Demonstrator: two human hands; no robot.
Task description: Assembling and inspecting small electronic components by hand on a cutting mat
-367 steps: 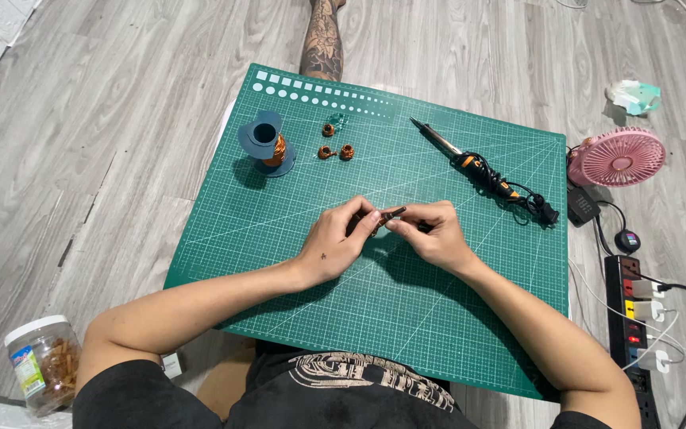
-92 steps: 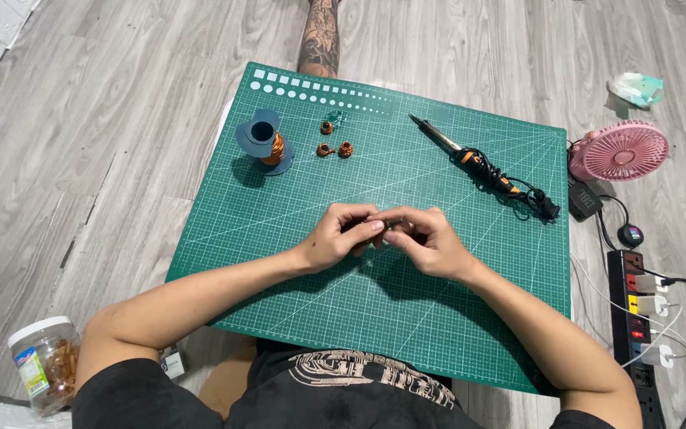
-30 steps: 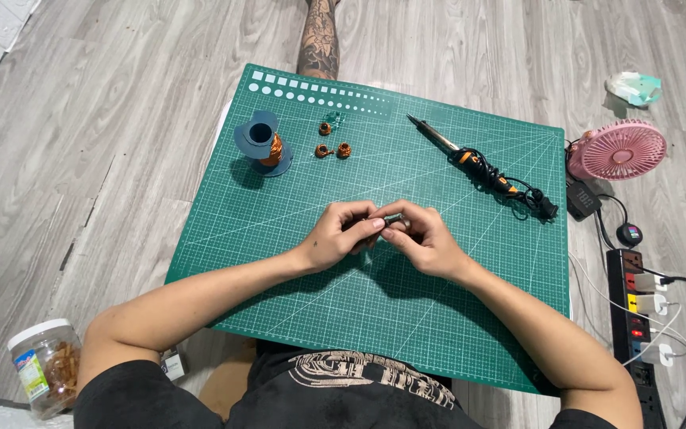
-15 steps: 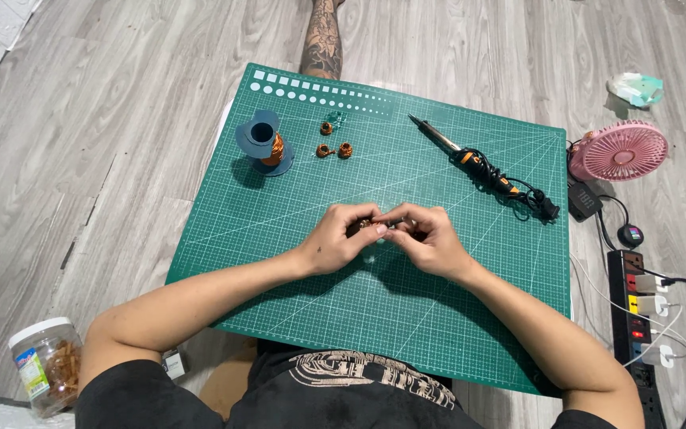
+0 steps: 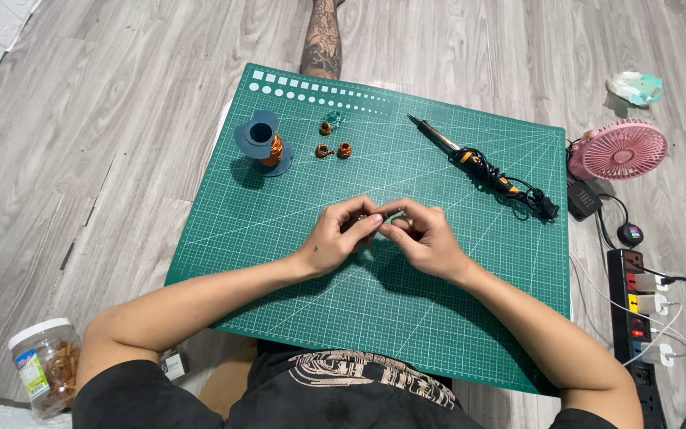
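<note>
At the centre of the frame the left hand (image 5: 343, 234) and the right hand (image 5: 422, 238) meet fingertip to fingertip over the green gridded cutting mat (image 5: 295, 262), both pinched narrowly around a small dark part with a hint of copper (image 5: 380, 220), mostly hidden, held just above the mat, probably to keep it steady and close under the eyes. Toward the upper left stands a blue spool of copper wire (image 5: 262, 143), with three small copper coils (image 5: 332, 143) just right of it. A black-and-orange soldering iron (image 5: 470, 157) lies at upper right, pointing away from the hands.

Bright, even light; soft shadows; sharp, slightly bowed edges.
</note>
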